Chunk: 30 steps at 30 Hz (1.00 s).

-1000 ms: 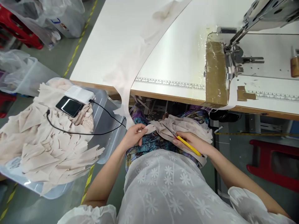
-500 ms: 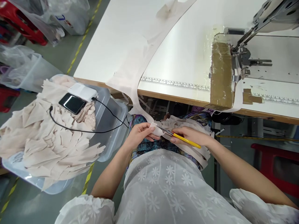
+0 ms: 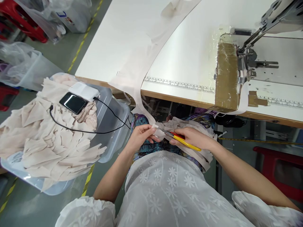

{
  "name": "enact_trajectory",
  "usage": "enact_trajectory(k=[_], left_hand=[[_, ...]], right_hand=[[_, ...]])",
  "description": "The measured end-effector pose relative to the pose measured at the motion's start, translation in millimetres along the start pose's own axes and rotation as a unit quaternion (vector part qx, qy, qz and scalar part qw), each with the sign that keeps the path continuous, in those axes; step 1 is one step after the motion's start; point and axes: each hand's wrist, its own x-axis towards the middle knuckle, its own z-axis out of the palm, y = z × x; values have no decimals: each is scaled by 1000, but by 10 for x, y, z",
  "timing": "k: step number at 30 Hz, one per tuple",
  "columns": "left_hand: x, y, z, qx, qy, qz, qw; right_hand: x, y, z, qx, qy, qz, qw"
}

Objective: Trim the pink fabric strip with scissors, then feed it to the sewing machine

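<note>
Pinched in the left hand is cloth; gripped in the right hand, scissors, blades at the cloth. At left, fabric is piled in a tub.

From here I make out matt cloth, scissors of smooth plastic and metal, a glossy phone, a plastic tub.

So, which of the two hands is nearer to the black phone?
Left. The left hand, pinching pale fabric, is right of the phone in the picture; the right hand, holding yellow-handled scissors, is farther right.
</note>
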Motion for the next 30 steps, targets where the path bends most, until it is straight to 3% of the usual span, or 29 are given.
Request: enact_trajectory(k=[9,23,30], left_hand=[[9,-81,-17,-1,-5,15,1000],[-13,-90,13,-12,-3,1,1000],[1,-83,32,-18,-17,3,1000]], right_hand=[[0,33,89,-93,68,11,993],[26,-85,55,-193,39,42,980],[54,-9,90,-132,70,34,988]])
